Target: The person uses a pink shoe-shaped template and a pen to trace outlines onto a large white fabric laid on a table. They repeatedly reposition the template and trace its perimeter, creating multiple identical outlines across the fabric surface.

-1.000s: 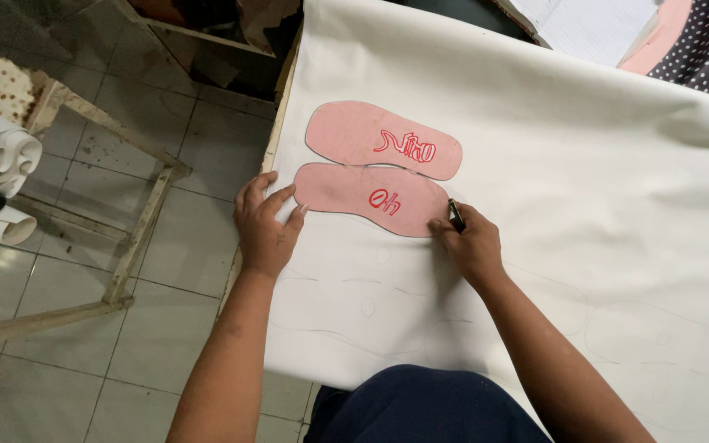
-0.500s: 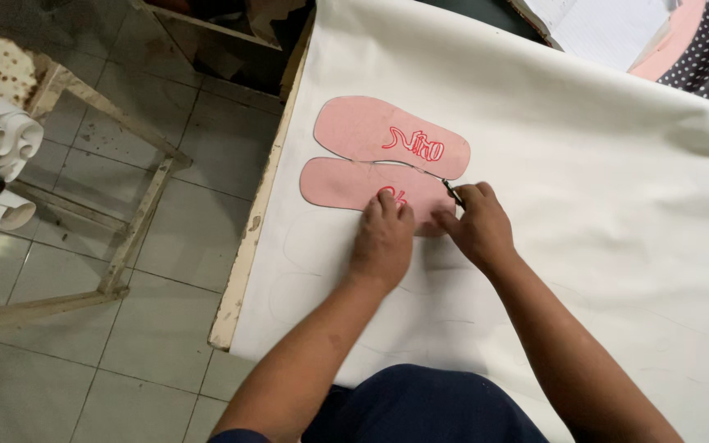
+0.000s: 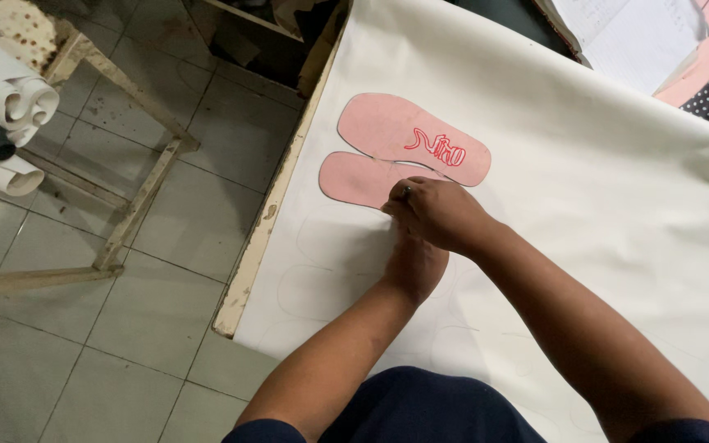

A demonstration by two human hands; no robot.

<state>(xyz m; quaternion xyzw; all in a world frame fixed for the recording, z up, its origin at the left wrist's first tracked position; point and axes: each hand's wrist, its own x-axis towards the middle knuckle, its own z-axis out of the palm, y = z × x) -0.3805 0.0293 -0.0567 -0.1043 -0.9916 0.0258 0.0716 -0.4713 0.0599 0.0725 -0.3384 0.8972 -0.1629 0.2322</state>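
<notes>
Head view: two pink sole patterns lie side by side on a white sheet (image 3: 584, 189) spread over a table. The near pattern (image 3: 354, 179) is the one in hand; the far pattern (image 3: 395, 135), marked in red, lies touching it along their long edges. The right hand (image 3: 441, 215) is pinched narrow around a pen (image 3: 407, 192), its tip at the near pattern's near edge, about midway along. The left hand (image 3: 413, 264) lies partly under the right wrist, palm down on the sheet just near of that pattern; whether its fingers reach onto the pattern cannot be told, nor how far they are spread. Faint traced outlines show on the sheet nearer the person. To the left, past the table's worn edge (image 3: 268, 215), stand a wooden frame (image 3: 137, 205) and white rolls (image 3: 10, 102) over a tiled floor.

Judging from this, a clean line wants the pattern pinned flat so it cannot creep, the pen upright and tight against the edge.
</notes>
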